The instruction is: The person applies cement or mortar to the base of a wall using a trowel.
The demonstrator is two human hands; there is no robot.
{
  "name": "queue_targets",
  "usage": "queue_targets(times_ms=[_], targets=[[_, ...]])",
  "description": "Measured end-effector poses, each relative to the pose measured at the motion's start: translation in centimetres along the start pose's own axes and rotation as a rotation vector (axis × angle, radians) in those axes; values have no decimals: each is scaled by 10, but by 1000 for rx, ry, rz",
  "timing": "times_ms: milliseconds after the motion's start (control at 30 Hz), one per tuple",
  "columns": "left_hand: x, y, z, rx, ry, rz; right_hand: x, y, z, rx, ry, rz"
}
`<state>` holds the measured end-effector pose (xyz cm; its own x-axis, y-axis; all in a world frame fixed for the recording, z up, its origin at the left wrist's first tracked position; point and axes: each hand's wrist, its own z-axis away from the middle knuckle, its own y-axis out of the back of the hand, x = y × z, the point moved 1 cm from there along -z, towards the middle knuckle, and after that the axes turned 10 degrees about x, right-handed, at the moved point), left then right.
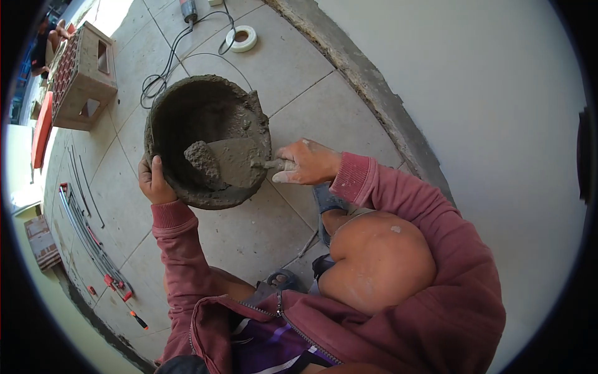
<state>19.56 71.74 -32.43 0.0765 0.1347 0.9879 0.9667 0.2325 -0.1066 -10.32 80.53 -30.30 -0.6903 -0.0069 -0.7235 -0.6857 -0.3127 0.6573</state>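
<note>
A round, mortar-crusted bucket (212, 201) is in front of me, its inside facing up at me. My left hand (154, 181) grips its near left rim, with the thumb over the edge. In my right hand (306, 163) is the handle of a trowel (233, 159), its flat blade inside the bucket and coated in wet grey mortar. A lump of mortar (202, 159) sits at the blade's left end. More mortar clings to the bucket's inner wall on the right.
A plastic crate (87, 81) stands at upper left, with another person (53, 40) behind it. A tape roll (242, 38), a corded power tool (189, 11) and its cable lie on the tiles beyond the bucket. Long tools (93, 237) lie at left. A wall (486, 124) rises at right.
</note>
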Motion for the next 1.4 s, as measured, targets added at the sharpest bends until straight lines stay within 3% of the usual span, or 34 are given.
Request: queue_targets(times_ms=[67, 100, 167, 233, 300, 367, 467, 533, 567, 633, 700, 733, 800, 967, 1033, 1267, 1333, 1400], targets=[[-15, 33, -16, 27, 113, 20, -3, 8, 10, -145, 15, -357], [-16, 42, -21, 48, 126, -12, 0, 12, 19, -306, -224, -680], [-20, 51, -21, 71, 154, 15, 30, 21, 33, -429, -390, -967], [-16, 46, -12, 111, 187, 67, 80, 36, 51, -309, -683, -1242], [-21, 49, -4, 119, 188, 53, 147, 44, 80, 221, -894, -1306], [-23, 43, -13, 125, 143, 49, 161, 55, 137, 138, -1036, -1320], [-18, 38, 0, 134, 135, -10, 148, 35, 186, 22, -1003, -1110], [-16, 29, -9, 100, 102, 36, 179, 16, 179, 368, -859, -684], [-11, 22, -10, 103, 103, 35, 192, 6, 168, 502, -659, -505], [3, 11, -4, 89, 93, -28, 142, 22, 129, 466, -806, -904], [-1, 10, -4, 93, 77, -44, 154, 22, 108, 172, -884, -661], [-2, 9, -6, 105, 56, -56, 164, 15, 104, 179, -882, -659], [0, 8, -7, 91, 52, -54, 168, 7, 91, 339, -667, 81], [0, 5, -4, 100, 68, -59, 219, -22, 85, 381, -666, 146], [0, 5, -2, 96, 79, -51, 244, -32, 76, 495, -762, -15], [9, -13, 2, 109, 36, -79, 243, -15, 44, 674, -784, 170], [11, -16, 4, 106, 32, -107, 251, -22, 49, 718, -843, -69], [12, -19, 4, 109, 18, -106, 272, -35, 63, 806, -753, -41]])
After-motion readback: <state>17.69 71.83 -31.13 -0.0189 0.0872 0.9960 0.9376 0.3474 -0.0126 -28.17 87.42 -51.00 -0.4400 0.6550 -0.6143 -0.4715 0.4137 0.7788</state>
